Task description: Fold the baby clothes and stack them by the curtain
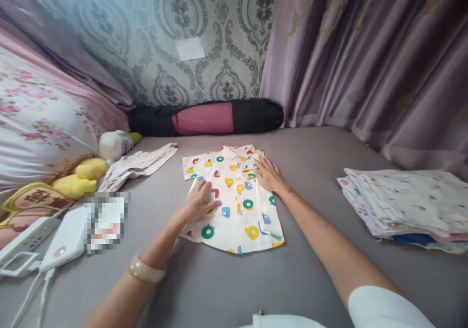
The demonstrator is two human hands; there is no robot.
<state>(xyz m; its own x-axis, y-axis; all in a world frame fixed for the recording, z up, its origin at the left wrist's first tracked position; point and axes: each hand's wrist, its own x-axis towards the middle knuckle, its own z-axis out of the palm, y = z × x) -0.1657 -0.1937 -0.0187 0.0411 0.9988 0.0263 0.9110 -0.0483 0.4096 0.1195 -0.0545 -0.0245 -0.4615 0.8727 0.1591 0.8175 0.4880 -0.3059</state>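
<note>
A small white short-sleeved shirt with a collar and colourful letter prints lies spread out on the grey bed sheet. Its collar points away from me, and the hem is nearest. My left hand rests on the left half of the shirt, fingers spread and pressed on the cloth. At the upper right, my right hand lies flat over the shirt's right shoulder and sleeve, which it partly hides. The right sleeve seems turned inward, lying over the shirt's right side.
Folded clothes lie stacked at the right. A crumpled pale garment, plush toys, a white power bank with cables and a power strip are at the left. A black-and-red long bag lies along the wall.
</note>
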